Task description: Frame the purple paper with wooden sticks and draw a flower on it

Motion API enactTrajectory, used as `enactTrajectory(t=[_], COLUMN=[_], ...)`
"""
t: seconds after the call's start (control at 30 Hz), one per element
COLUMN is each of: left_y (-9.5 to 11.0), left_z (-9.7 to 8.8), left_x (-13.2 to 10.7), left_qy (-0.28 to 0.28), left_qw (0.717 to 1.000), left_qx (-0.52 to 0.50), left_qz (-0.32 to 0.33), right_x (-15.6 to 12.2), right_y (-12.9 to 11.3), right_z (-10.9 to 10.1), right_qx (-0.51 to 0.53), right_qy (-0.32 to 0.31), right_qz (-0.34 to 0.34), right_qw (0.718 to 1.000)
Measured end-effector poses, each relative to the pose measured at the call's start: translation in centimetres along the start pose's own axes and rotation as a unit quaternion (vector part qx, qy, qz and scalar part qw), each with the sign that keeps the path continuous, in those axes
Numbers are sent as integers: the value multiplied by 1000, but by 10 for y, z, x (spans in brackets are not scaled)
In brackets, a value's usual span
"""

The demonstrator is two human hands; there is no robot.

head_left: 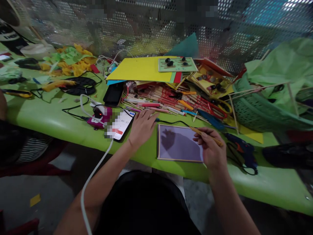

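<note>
My right hand [212,147] is closed around a tan, pencil-shaped tool [207,136], held slanting above the right side of a purple panel [182,147]. The panel is framed with thin wooden strips, and small tan marks [169,131] show near its upper left. A hand's shadow falls across it. My left hand [143,126] is open, fingers stretched toward the pens and sticks, beside a lit phone [122,124] on its left. A thin black cable [173,122] runs between my hands; whether it joins the tool I cannot tell.
Thin sticks [158,93], scissors [216,109] and yellow sheets [139,70] crowd the back of the green table [144,160]. At right are a green basket [264,107] and a glue gun [242,148]. A white cable [94,176] crosses my left forearm. Another person's striped clothing [33,149] shows at left.
</note>
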State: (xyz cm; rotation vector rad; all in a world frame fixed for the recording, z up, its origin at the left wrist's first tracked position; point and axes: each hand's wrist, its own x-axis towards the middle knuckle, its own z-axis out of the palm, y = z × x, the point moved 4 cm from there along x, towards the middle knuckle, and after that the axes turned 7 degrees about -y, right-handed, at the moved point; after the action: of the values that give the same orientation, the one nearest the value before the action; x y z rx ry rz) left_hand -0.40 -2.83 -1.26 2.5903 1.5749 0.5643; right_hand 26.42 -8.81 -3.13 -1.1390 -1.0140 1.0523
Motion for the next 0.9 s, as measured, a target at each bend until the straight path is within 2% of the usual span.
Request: enactTrajectory(t=[0.17, 0.3, 0.4, 0.57, 0.73, 0.9], left_y=[24, 45, 60, 93, 117, 125], left_z=[-1, 8, 15, 27, 45, 51], left_x=[-52, -78, -77, -62, -53, -45], left_qy=[-24, -58, -90, -118, -140, -148], left_qw=[990, 980, 975, 951, 932, 925], left_qx=[-113, -126, -112, -77, -42, -14], left_qz=[85, 143, 172, 277, 333, 349], right_x=[12, 25, 34, 41, 45, 48], right_y=[-10, -16, -14, 2, 21, 21], right_z=[4, 14, 27, 44, 38, 30], right_qx=[-25, -20, -24, -33, -56, -56], right_qy=[-30, -52, -79, -122, -118, -109], right_qz=[15, 34, 49, 68, 94, 109], right_qw=[999, 998, 995, 990, 987, 986])
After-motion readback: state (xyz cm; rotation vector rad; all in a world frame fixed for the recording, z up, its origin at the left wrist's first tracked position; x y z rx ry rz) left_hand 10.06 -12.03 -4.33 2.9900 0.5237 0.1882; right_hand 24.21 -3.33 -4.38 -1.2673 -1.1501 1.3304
